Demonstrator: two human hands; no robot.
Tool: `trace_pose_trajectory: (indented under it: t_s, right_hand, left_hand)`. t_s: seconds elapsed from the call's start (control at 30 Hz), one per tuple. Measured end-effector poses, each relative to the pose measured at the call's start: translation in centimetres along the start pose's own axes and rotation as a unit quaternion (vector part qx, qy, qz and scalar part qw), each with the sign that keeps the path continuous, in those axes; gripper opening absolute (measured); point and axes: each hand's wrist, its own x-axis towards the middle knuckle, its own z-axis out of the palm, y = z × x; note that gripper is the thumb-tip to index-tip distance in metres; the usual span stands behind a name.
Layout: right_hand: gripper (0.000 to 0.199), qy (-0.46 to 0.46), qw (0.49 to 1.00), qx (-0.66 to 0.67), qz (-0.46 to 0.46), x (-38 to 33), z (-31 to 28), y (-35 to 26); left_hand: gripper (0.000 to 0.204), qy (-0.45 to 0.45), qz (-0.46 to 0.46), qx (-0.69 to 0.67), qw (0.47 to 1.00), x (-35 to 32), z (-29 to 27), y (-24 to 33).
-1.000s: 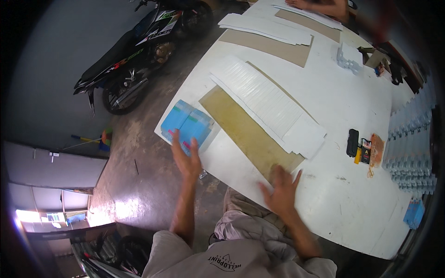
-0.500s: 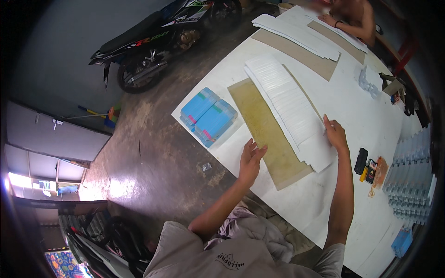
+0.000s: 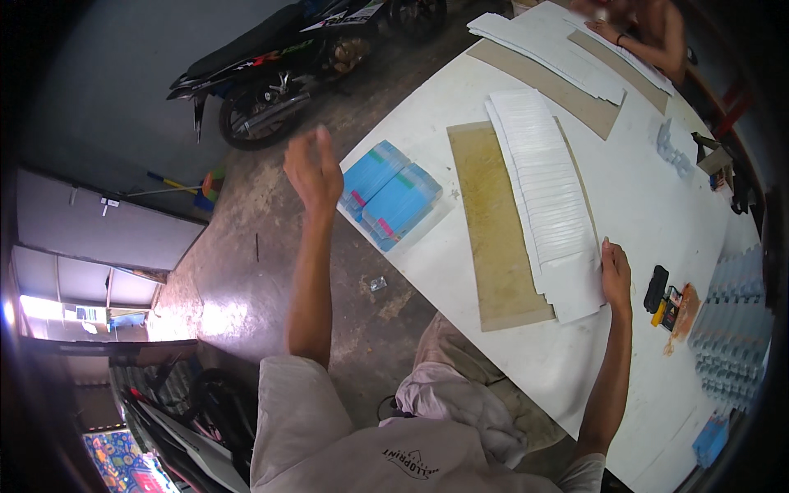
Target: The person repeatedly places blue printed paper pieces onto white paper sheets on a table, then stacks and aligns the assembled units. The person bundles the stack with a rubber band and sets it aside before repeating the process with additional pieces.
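Observation:
My left hand [image 3: 315, 171] is raised at the table's left side, near two blue stacks. Its fingers are stretched and a little smeared, and it holds nothing. At the right edge of a flat greyish board [image 3: 497, 238], my right hand [image 3: 616, 275] has its fingers curled against the rim, with the thumb up; some fingertips are hidden. A long fanned row of overlapping white sheets [image 3: 546, 181] lies on the board. Its left strip is bare and shows a yellowish, glossy smear. The two bundles of blue pieces [image 3: 390, 193] sit side by side near the table edge.
Farther up the white table [image 3: 460, 271] lie two more boards with white sheets [image 3: 551, 62]. A co-worker's arm [image 3: 649, 45] rests there. To the right are a black case [image 3: 656, 285], small tools and stacked clear plastic pieces [image 3: 727, 320]. A motorcycle [image 3: 271, 74] stands beyond the floor.
My left hand has swung left and up, away from the board. The board with its sheets has turned slightly, while my right hand stays at its right edge. The view has shifted a little.

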Motion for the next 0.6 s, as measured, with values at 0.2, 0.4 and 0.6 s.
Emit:
trace_pose_trajectory:
  t_s: [0.2,0.4,0.6]
  right_hand:
    - [0.056,0.038,0.999,-0.002,-0.01,0.5,1.7,1.8]
    - [0.059,0.033,0.998,0.041,0.016,-0.4,0.0,2.2]
    - [0.056,0.044,0.998,0.045,-0.005,0.2,1.3,2.6]
  left_hand:
    - [0.04,-0.093,0.095,0.133,0.982,-1.1,4.6,-0.2]
    - [0.042,-0.048,0.094,0.03,0.994,2.0,4.3,1.4]
    - [0.037,-0.103,0.134,0.036,0.985,-0.4,5.5,1.1]
